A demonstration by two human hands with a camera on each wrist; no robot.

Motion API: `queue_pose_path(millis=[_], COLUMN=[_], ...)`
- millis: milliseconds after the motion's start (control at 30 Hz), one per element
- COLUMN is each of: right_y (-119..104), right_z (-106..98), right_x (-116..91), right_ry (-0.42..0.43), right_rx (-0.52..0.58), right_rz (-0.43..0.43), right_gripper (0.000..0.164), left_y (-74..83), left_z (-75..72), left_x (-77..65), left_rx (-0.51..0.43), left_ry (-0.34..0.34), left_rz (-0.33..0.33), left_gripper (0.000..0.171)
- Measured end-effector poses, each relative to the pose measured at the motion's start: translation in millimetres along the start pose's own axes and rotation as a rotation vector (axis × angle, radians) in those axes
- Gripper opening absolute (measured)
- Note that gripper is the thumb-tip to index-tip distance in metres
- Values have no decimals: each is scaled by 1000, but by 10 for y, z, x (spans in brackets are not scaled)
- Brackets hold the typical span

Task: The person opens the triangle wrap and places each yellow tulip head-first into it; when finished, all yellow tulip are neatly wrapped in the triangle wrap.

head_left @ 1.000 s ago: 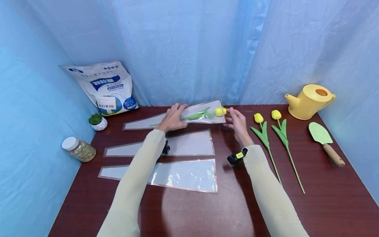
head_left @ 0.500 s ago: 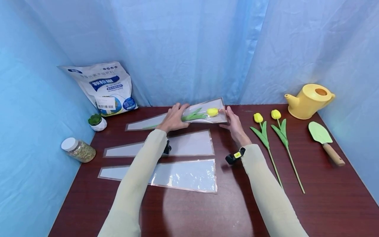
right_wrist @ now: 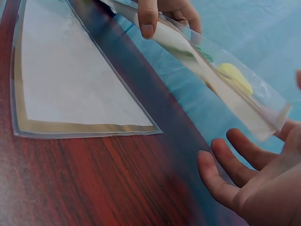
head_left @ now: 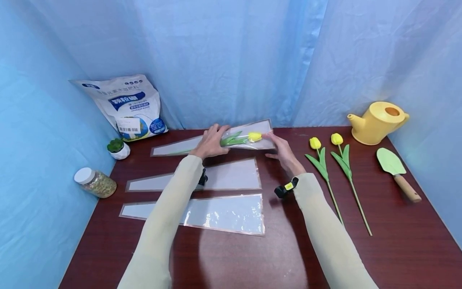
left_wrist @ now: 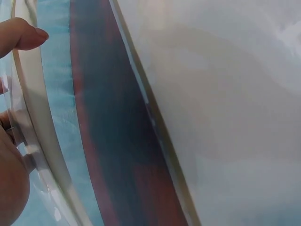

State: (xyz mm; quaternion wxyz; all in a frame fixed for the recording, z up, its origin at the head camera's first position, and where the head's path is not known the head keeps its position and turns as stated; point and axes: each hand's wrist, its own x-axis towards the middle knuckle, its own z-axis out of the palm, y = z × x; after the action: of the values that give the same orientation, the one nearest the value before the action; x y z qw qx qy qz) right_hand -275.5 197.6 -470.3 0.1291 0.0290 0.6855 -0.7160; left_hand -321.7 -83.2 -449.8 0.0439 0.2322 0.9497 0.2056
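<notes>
A yellow tulip with green leaves lies inside a clear flower sleeve with a white backing, raised at the table's far edge. My left hand grips this sleeve around its middle, thumb on the near side in the right wrist view; it covers part of the stem. At the wide end, my right hand reaches a finger in at the opening, close to the bloom. Its other fingers are spread below the sleeve and hold nothing. Whether the finger touches the bloom is hard to tell.
Two flat sleeves lie nearer me. Two more tulips lie at right, beside a yellow watering can and a green trowel. A fertilizer bag, a potted succulent and a lidded jar stand at left.
The tulip has slid left, deeper into the sleeve. My right hand has followed it leftward, a finger now inside the opening. The left hand keeps its grip in nearly the same place.
</notes>
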Motion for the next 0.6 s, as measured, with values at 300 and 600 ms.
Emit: queue_pose_path(millis=[300, 600], right_y=[50, 105], right_z=[-37, -35], right_x=[36, 113], right_ry=[173, 172], right_rx=[-89, -288], right_rz=[35, 29], right_gripper=[7, 28], left_y=[-124, -291], left_z=[-12, -27], left_x=[25, 27], left_rx=[10, -10], left_ry=[-22, -100], left_rz=[-35, -69], left_gripper=[81, 82])
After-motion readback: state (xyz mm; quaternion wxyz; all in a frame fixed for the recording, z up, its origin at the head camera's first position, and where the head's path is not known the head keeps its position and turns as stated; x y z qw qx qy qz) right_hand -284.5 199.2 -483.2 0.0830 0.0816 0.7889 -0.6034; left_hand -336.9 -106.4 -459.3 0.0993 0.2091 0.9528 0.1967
